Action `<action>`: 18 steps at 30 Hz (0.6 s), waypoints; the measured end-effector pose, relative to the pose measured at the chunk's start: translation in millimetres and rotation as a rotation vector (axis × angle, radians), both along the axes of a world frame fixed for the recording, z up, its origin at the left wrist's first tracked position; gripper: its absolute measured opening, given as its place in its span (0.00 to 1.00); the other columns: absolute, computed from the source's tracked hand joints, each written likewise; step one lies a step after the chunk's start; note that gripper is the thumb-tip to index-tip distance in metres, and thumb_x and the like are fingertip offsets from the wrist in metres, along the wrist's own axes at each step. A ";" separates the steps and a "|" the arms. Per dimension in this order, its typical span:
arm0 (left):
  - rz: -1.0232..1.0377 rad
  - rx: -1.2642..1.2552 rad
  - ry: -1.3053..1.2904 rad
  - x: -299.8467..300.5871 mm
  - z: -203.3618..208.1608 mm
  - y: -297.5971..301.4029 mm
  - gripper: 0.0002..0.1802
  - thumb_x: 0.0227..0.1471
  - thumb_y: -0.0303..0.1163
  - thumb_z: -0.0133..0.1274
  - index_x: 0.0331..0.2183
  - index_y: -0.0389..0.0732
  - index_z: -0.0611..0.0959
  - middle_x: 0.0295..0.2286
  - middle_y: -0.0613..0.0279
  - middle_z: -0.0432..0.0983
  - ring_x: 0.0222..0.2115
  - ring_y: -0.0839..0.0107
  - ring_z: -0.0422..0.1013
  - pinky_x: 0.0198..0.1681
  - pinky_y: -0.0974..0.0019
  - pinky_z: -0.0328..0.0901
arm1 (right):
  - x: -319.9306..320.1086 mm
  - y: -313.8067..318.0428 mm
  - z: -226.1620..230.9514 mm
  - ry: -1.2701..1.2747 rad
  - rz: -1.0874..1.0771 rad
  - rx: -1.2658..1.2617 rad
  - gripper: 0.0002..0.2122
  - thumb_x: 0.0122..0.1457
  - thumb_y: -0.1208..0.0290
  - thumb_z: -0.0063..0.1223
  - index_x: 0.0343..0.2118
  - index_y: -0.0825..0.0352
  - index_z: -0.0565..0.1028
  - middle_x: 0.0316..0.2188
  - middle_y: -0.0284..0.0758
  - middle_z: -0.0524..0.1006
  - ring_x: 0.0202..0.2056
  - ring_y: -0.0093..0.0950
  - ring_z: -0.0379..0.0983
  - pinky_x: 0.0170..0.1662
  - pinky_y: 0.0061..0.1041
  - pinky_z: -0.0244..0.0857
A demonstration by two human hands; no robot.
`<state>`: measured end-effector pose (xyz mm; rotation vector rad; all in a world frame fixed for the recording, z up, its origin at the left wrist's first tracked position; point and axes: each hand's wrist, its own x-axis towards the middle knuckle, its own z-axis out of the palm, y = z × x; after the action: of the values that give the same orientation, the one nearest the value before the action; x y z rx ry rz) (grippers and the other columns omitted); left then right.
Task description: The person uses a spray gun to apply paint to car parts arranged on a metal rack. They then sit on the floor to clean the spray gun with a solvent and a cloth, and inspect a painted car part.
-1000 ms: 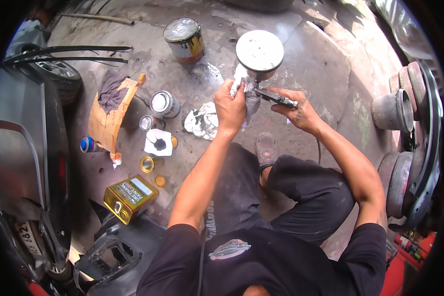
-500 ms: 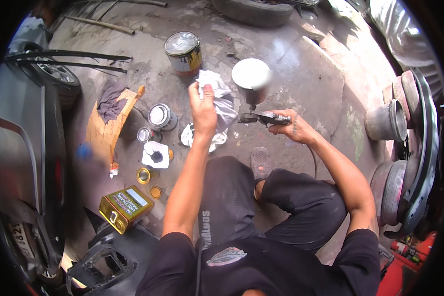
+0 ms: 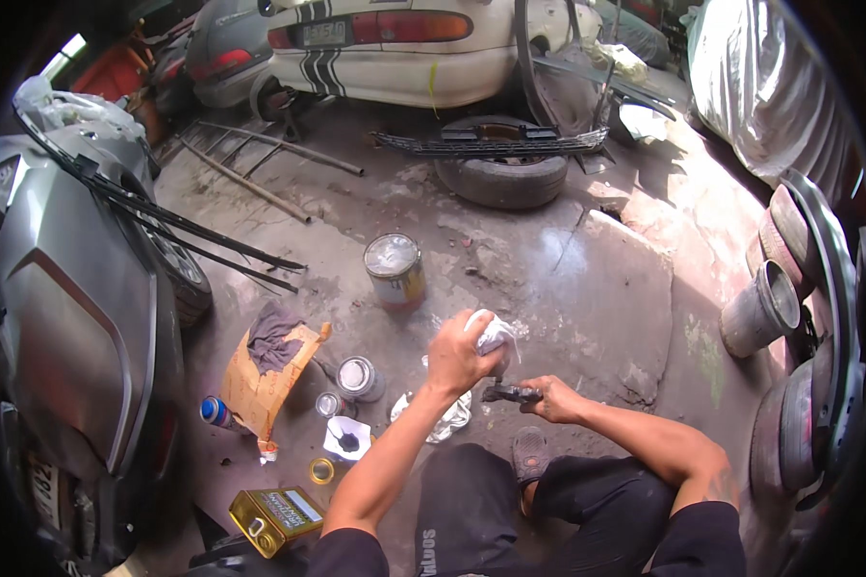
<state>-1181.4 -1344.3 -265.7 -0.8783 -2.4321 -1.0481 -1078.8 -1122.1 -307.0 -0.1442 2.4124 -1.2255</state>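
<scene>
My right hand [image 3: 554, 399] is closed round the handle of a spray gun [image 3: 512, 393]. Just above the gun, my left hand [image 3: 460, 354] grips a white cloth [image 3: 496, 333]. Hand and cloth cover the place of the gun's cup, so little of the cup shows. Below my left wrist a second white rag [image 3: 449, 419] lies on the floor. Left of it stand a grey-topped can [image 3: 360, 380], a smaller can [image 3: 334, 405] and a white paper funnel [image 3: 347, 439] with a dark centre. Farther off is a big paint-streaked can [image 3: 394, 273].
A yellow rectangular tin [image 3: 276, 520] and brown cardboard [image 3: 277, 385] with a dark rag lie left. A grey car body [image 3: 77, 317] borders that side. A bucket [image 3: 760, 310] and stacked tyres [image 3: 784, 413] stand right. Ahead are a loose tyre [image 3: 502, 181] and a white car [image 3: 394, 58].
My left hand has brought the cloth rightward onto the spray gun's cup, hiding its white top. The view has tilted up, so the cars ahead now show.
</scene>
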 end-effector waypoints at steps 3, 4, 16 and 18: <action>0.046 0.011 0.057 12.7 25.8 6.1 0.30 0.41 0.42 0.69 0.48 0.44 0.82 0.45 0.49 0.77 0.38 0.48 0.75 0.39 0.50 0.72 | -3.1 -0.8 1.5 0.143 -0.018 -0.086 0.25 0.54 0.80 0.61 0.57 0.62 0.77 0.41 0.49 0.82 0.40 0.40 0.79 0.47 0.32 0.70; 0.056 0.004 0.037 13.0 20.2 7.1 0.30 0.41 0.42 0.68 0.48 0.44 0.82 0.45 0.49 0.77 0.38 0.48 0.75 0.39 0.50 0.72 | -0.9 -2.5 -0.4 0.186 -0.013 -0.115 0.25 0.55 0.81 0.61 0.58 0.61 0.76 0.41 0.50 0.82 0.40 0.40 0.79 0.47 0.32 0.70; -0.001 -0.082 0.001 -2.8 -34.0 1.2 0.27 0.37 0.37 0.68 0.44 0.47 0.83 0.44 0.55 0.77 0.40 0.53 0.74 0.38 0.52 0.73 | 1.3 -12.7 -1.8 -0.237 0.030 0.024 0.26 0.58 0.86 0.53 0.61 0.65 0.73 0.49 0.48 0.81 0.50 0.32 0.77 0.50 0.31 0.70; 0.025 -0.057 0.085 6.7 18.1 24.5 0.27 0.38 0.37 0.68 0.45 0.46 0.83 0.44 0.54 0.77 0.40 0.51 0.74 0.39 0.51 0.72 | -8.3 9.8 -3.9 0.021 -0.008 -0.154 0.26 0.57 0.85 0.55 0.61 0.64 0.73 0.48 0.47 0.81 0.51 0.32 0.77 0.49 0.30 0.71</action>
<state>-1174.6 -1319.7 -247.6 -0.8899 -2.4062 -0.9176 -1087.1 -1112.3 -310.9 -0.1939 2.3371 -1.4204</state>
